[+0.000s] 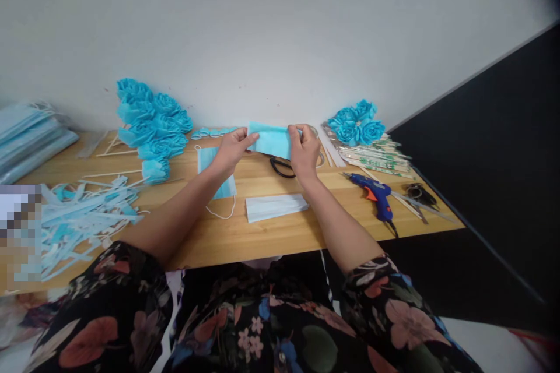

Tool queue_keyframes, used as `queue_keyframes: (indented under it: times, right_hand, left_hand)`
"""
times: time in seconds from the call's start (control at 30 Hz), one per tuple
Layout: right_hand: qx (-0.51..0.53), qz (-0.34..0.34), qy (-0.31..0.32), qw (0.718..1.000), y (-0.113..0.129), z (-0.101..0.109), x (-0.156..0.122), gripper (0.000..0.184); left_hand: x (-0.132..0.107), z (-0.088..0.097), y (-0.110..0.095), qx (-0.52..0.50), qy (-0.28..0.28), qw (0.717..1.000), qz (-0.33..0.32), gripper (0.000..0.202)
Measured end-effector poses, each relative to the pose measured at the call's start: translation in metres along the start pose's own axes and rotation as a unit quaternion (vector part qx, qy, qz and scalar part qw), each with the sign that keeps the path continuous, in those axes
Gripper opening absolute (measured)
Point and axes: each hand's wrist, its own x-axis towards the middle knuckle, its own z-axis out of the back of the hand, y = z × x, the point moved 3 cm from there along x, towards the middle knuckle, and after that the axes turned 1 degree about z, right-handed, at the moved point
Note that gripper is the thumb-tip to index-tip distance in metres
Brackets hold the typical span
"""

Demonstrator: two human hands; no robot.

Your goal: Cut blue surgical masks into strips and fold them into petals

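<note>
A light blue piece of mask fabric (272, 141) is stretched between both hands above the wooden table (262, 233). My left hand (233, 148) pinches its left end; my right hand (303, 148) grips its right end. Below the hands lie black scissors (280, 166), a blue face mask (214, 172) with white ear loops, and a folded pale strip of mask material (275, 207).
Blue fabric flowers are piled at back left (151, 128) and back right (356, 122). Cut strips (83, 213) lie at left, stacked masks (30, 140) far left. A blue glue gun (375, 193), small scissors (417, 192) and packaged sticks (376, 157) sit right, near the table's edge.
</note>
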Motion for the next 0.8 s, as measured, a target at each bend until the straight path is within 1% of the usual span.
queue_keyframes:
  times: [0.17,0.27,0.3,0.37,0.43,0.5,0.57,0.6,0.67,0.73,0.77,0.8]
  right_hand:
    - [0.022,-0.008,0.000,1.000,-0.001,-0.001,0.000,0.038]
    - [0.018,-0.014,0.002,1.000,-0.009,-0.002,0.004,0.038]
    - [0.015,-0.018,0.016,1.000,-0.012,-0.004,0.005,0.038]
    - [0.014,-0.024,0.063,0.998,-0.019,-0.007,0.008,0.037]
    - [0.033,-0.019,0.105,0.994,-0.020,-0.008,0.009,0.033]
    - [0.063,0.003,0.121,0.991,-0.014,-0.006,0.009,0.032]
    - [0.085,0.028,0.132,0.987,-0.005,-0.003,0.007,0.037]
    - [0.094,0.033,0.147,0.984,0.000,-0.003,0.006,0.039]
    - [0.109,0.018,0.200,0.973,0.004,-0.007,0.002,0.041]
    - [0.130,-0.024,0.253,0.958,0.003,-0.014,-0.002,0.038]
    - [0.143,-0.048,0.266,0.952,0.002,-0.017,-0.004,0.036]
    - [0.156,-0.070,0.265,0.949,0.000,-0.020,-0.006,0.033]
  left_hand:
    - [-0.002,-0.002,-0.006,0.013,-0.023,1.000,-0.015,0.038]
    - [0.000,0.000,-0.006,0.002,-0.019,1.000,-0.018,0.037]
    - [0.001,0.001,-0.006,-0.003,-0.011,1.000,-0.014,0.037]
    - [0.003,0.002,-0.006,-0.010,0.007,1.000,0.000,0.037]
    - [0.003,0.004,-0.008,-0.003,0.017,1.000,0.005,0.036]
    - [0.002,0.004,-0.011,0.022,0.028,0.999,-0.001,0.035]
    - [0.000,0.002,-0.014,0.057,0.056,0.997,-0.006,0.034]
    - [-0.002,0.000,-0.015,0.075,0.075,0.994,-0.007,0.033]
    - [-0.004,-0.004,-0.017,0.107,0.113,0.988,-0.013,0.031]
    - [-0.006,-0.007,-0.018,0.127,0.133,0.983,-0.027,0.030]
    - [-0.006,-0.008,-0.018,0.130,0.136,0.982,-0.032,0.029]
    - [-0.006,-0.008,-0.017,0.125,0.132,0.983,-0.033,0.030]
